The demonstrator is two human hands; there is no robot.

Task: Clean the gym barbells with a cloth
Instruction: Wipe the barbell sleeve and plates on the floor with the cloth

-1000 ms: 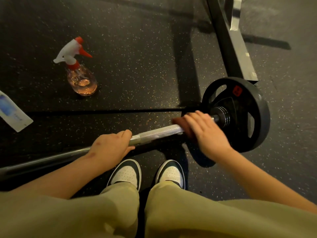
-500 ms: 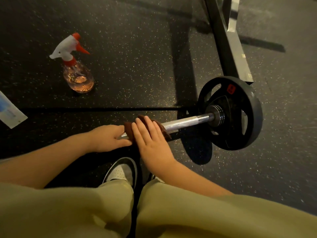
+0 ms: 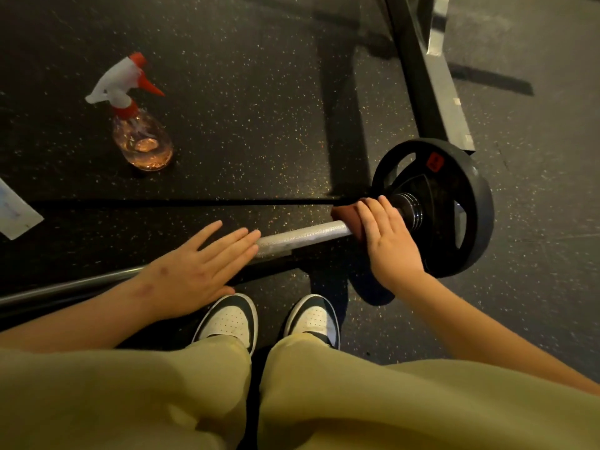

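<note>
you're wiping the silver knurled steel barbell shaft (image 3: 302, 237), which is running from the lower left of the frame up to the centre right, lying on the black speckled rubber floor (image 3: 259, 108). your right hand (image 3: 388, 241) is sitting at the right end of the bare shaft, fingers curled down over the dark red cloth (image 3: 349, 217) and pressing it around the bar, just beside the ribbed black collar (image 3: 410, 209) and the black round weight plate with the red label (image 3: 454, 206). your left hand (image 3: 198, 271) is lying flat on the bar left of centre, fingers stretched out and spread, gripping nothing, just steadying the shaft under the palm.

progress, as a judgement: the cloth is at the collar end, so this right stretch of knurling is being worked now. the smooth darker part of the bar running off the lower left edge isn't showing any cloth on it, and i can't tell from here if it's clean. the collar, the plate and the bar's other end, out of frame, are probably left too.

the clear spray bottle with pinkish liquid and a white-and-red trigger (image 3: 136, 125) is standing in the upper left, well apart from both hands, not in use. a white and blue packet (image 3: 14, 211) is lying at the left edge. your white and black shoes (image 3: 230, 319) are planted just below the bar.
</note>
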